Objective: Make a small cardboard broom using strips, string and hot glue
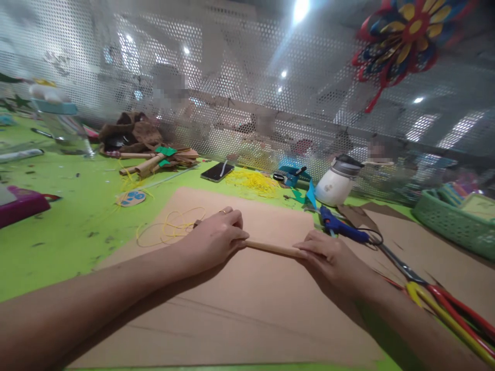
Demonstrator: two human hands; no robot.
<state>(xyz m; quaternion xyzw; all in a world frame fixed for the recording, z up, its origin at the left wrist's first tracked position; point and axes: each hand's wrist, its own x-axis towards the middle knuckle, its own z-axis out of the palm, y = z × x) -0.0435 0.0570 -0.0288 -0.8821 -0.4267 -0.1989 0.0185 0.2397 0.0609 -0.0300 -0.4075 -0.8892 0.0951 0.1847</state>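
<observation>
A thin rolled tube of brown paper [273,248] spans the gap between my two hands, above a large sheet of brown paper [232,314]. My left hand [218,232] pinches its left end, fingers bent and thumb pressed in. At the other end, the fingers of my right hand [332,257] close on the tube. Loose yellow thread [170,226] curls on the paper beside my left wrist. A blue glue gun [342,225] lies just beyond my right hand, and scissors with red and yellow handles [415,288] lie to its right.
Along the back are a phone [217,171], a heap of yellow strands [253,183], a blue tape dispenser [292,176] and a white jar [336,183]. Bundled paper rolls [149,164] lie back left, a green basket [456,221] at right. A perforated panel [240,98] stands behind.
</observation>
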